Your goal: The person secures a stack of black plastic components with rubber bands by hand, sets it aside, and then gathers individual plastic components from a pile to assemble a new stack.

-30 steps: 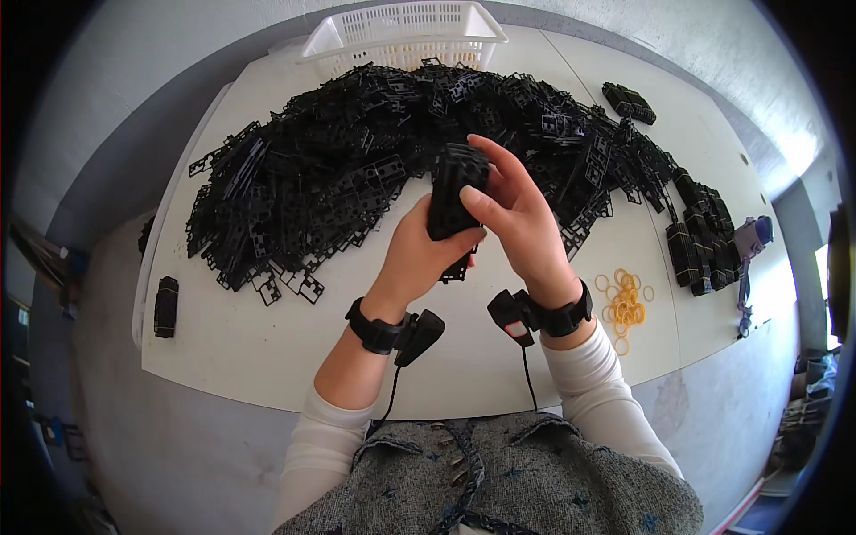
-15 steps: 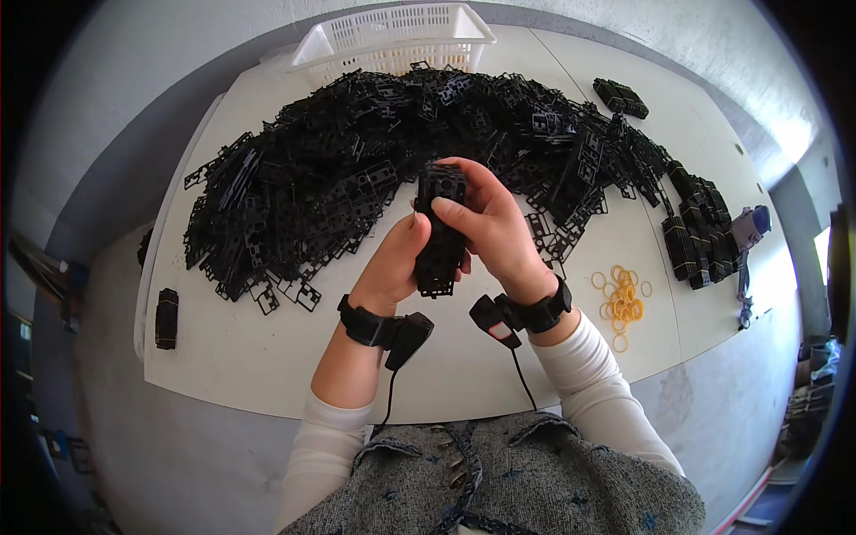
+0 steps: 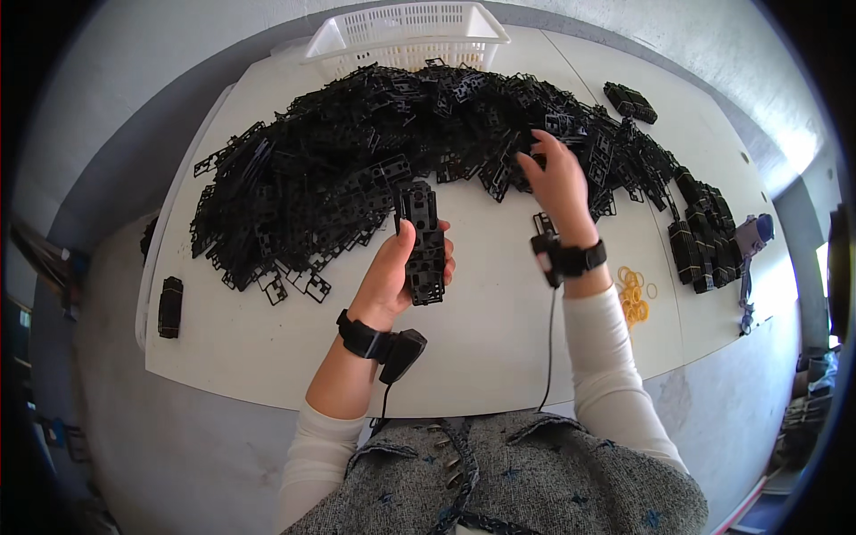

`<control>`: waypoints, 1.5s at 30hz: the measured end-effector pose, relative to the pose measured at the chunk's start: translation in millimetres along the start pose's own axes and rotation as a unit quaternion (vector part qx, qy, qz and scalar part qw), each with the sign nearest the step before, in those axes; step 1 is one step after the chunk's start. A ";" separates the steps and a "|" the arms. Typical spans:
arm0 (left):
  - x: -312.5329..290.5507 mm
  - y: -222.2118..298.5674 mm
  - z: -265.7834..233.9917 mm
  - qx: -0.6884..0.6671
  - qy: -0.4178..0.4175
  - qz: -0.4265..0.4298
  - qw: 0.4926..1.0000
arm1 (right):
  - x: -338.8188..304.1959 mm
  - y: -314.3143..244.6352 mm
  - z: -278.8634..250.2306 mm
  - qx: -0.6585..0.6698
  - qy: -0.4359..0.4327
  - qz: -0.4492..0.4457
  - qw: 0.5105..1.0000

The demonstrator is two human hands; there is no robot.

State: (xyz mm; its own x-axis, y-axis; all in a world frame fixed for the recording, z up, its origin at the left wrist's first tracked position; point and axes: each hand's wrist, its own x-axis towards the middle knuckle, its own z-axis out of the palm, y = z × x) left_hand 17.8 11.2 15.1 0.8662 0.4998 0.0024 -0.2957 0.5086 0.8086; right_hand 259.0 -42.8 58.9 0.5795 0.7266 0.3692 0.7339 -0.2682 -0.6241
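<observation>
My left hand [image 3: 385, 278] is closed around a stack of black plastic frames [image 3: 424, 245]. The stack stands lengthwise in the grip, with the thumb along its left edge and fingertips curling round the right. Over the right part of a big heap of loose black plastic frames [image 3: 339, 152], my right hand [image 3: 562, 185] reaches out with thumb and fingers apart. Its fingertips are at the dark pieces, and I see nothing held between them. Both wrists carry black strapped devices with cables.
Behind the heap stands a white plastic basket [image 3: 406, 40]. Yellow rubber bands [image 3: 634, 299] lie at the right. Bundled black frames [image 3: 704, 236] are stacked beyond them, with another bundle [image 3: 629, 102] at the far right and one [image 3: 170, 308] at the left edge. A purple-grey object [image 3: 754, 234] lies nearby.
My right hand has let go of the stack and moved up and right to the heap. My left hand keeps the stack, now slightly lower and further left.
</observation>
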 end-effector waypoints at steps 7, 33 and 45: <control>7.1 -17.1 -2.0 -0.104 -0.027 -0.002 0.994 | 15.8 77.4 27.8 -0.395 0.041 -0.170 0.902; 34.4 10.9 38.9 0.019 0.039 0.185 0.982 | -71.2 -83.5 -0.2 0.139 0.103 -0.239 0.955; 31.1 16.3 37.3 0.003 0.001 0.187 0.982 | -66.8 -83.0 -6.5 0.223 0.001 -0.093 0.970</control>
State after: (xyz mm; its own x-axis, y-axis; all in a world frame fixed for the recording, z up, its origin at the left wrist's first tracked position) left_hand 55.0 8.8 50.3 0.6960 0.6529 0.2989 -0.5912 0.2847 0.7546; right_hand 161.7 -73.1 90.5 0.4535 0.7345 0.5048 0.5997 0.1675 -0.7825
